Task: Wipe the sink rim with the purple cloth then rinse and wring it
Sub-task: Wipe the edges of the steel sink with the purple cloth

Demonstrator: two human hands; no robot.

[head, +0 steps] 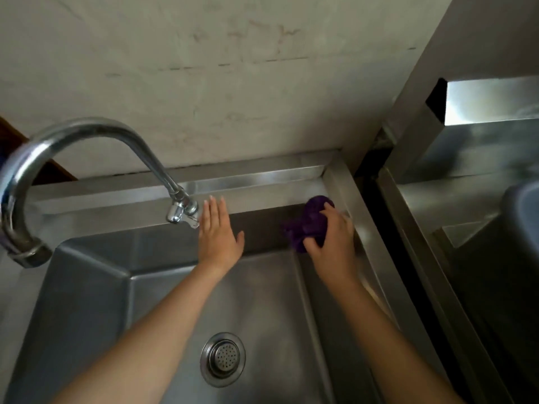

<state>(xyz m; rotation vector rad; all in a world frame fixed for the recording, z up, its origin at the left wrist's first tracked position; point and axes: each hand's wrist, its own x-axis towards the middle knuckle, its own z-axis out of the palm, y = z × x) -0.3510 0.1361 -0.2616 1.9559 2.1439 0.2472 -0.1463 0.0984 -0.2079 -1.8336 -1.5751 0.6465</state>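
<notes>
A stainless steel sink fills the lower view, and its rim (pixel 256 185) runs along the back wall and down the right side. My right hand (pixel 332 237) is shut on the bunched purple cloth (pixel 310 221), pressing it against the far right corner of the rim. Part of the cloth hangs over the basin's inner edge. My left hand (pixel 220 231) is flat and open, fingers apart, hovering at the back edge of the basin just right of the tap's spout. No water runs from the tap.
A curved chrome tap (pixel 87 138) arches from the left, its spout (pixel 182 209) over the back rim. A round drain strainer (pixel 223 358) sits in the basin floor. A dark gap (pixel 370 176) separates the sink from a second steel unit (pixel 478 176) on the right.
</notes>
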